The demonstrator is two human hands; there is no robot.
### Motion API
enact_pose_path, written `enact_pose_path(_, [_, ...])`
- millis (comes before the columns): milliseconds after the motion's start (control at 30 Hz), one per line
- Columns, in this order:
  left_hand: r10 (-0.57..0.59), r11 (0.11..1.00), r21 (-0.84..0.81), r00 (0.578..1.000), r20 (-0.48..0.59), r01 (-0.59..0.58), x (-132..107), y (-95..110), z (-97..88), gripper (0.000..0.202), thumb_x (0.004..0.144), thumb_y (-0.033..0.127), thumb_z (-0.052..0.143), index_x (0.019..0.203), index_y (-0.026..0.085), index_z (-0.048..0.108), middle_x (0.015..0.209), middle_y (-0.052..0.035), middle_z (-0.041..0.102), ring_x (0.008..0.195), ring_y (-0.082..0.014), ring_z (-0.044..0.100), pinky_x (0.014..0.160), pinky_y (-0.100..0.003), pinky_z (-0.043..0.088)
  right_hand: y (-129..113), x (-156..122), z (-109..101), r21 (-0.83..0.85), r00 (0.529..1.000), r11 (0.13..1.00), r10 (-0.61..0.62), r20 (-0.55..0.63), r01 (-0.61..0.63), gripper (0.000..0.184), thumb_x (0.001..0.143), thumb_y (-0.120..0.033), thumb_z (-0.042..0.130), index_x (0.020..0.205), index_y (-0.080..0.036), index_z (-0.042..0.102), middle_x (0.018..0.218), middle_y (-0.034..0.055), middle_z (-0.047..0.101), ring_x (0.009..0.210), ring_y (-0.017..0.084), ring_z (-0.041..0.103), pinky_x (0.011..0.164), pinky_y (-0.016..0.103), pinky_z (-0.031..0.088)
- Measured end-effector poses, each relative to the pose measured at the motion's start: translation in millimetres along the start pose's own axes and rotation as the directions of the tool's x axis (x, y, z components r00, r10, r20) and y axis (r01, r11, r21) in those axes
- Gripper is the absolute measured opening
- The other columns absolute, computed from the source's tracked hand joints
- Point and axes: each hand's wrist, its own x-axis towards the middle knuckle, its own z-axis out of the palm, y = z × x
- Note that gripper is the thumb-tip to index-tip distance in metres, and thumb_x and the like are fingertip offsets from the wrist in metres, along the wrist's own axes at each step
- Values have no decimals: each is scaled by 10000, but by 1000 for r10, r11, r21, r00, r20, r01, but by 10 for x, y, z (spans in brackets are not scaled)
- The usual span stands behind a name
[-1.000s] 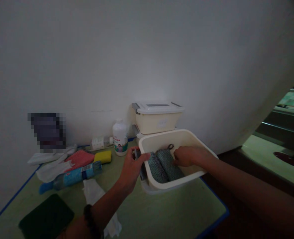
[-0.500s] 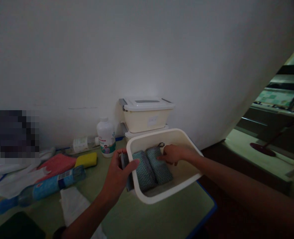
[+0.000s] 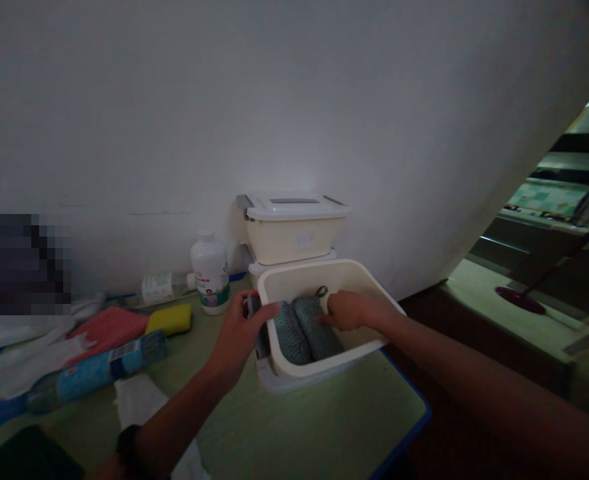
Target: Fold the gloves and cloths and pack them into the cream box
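My left hand (image 3: 239, 339) holds a cream plastic bin (image 3: 369, 339) by its left end, thumb over the rim and fingers at the grey latch. Inside the bin's left half lie two rolled or folded grey-green woven cloths (image 3: 317, 330), side by side; a dark loop sticks up at the back of one. My right hand (image 3: 352, 310) reaches into the bin over its right rim. Its fingers are curled, and one fingertip touches the right cloth. Whether anything is inside those curled fingers is hidden.
Behind the bin, a lidded cream box (image 3: 294, 230) is stacked on another against the wall. A white bottle (image 3: 210, 277) stands to the left. Further left lie a yellow sponge (image 3: 169, 320), a red cloth (image 3: 109, 333) and a blue-labelled plastic bottle (image 3: 99, 367). The table's blue edge (image 3: 414, 433) is front right.
The bin's near rim has risen in view, and the bin now sits more level, with a pale ledge showing beneath. Both hands keep their places on it. The view has shifted slightly.
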Motion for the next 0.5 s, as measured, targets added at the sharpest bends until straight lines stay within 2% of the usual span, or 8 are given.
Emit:
enact_pose_path(100, [-66, 997, 51, 998, 4, 65, 92, -18, -26, 363, 705, 441, 624, 938, 190, 502, 743, -2, 604, 572, -158, 602, 437, -226, 440, -22, -40, -1, -30, 994, 999, 13, -109, -17, 339, 821, -352, 516, 926, -85, 696, 891, 186, 710, 866, 258, 663, 701, 311, 466])
enact_pose_path(167, [-51, 994, 96, 999, -5, 51, 137, -51, -59, 372, 737, 489, 571, 955, 193, 514, 659, 44, 571, 471, -129, 555, 384, -203, 377, -47, -66, -22, -33, 982, 999, 9, -188, -16, 338, 851, -314, 461, 939, -81, 690, 938, 209, 697, 898, 271, 655, 721, 330, 455])
enact_pose_path(267, [37, 988, 153, 999, -31, -32, 170, -102, -130, 366, 759, 502, 536, 954, 192, 528, 664, 51, 539, 425, -104, 500, 333, -178, 308, -126, -122, -80, -7, 950, 1000, -30, -312, 29, 361, 889, -284, 385, 882, -88, 687, 925, 206, 694, 887, 269, 649, 736, 340, 433])
enact_pose_path(367, [117, 983, 148, 992, -46, -109, 134, -116, -253, 340, 743, 445, 576, 969, 203, 498, 759, 21, 507, 479, -99, 482, 313, -166, 289, -265, -204, -138, 47, 895, 993, -77, -438, 108, 345, 911, -274, 354, 853, -118, 657, 879, 147, 695, 825, 222, 638, 708, 307, 414])
enact_pose_path(433, [177, 973, 155, 984, -35, -170, 71, -107, -401, 343, 727, 386, 603, 991, 211, 473, 814, 19, 478, 505, -88, 470, 348, -170, 315, -388, -264, -158, 83, 849, 981, -108, -516, 176, 294, 918, -260, 356, 886, -136, 620, 880, 98, 685, 789, 176, 615, 680, 272, 405])
enact_pose_path(500, [286, 927, 254, 958, -1, -276, -4, -97, -617, 327, 729, 338, 611, 993, 206, 472, 862, 3, 485, 568, -103, 506, 437, -202, 395, -534, -314, -161, 107, 803, 963, -144, -579, 249, 237, 920, -240, 367, 916, -149, 586, 899, 61, 668, 787, 140, 589, 675, 240, 400])
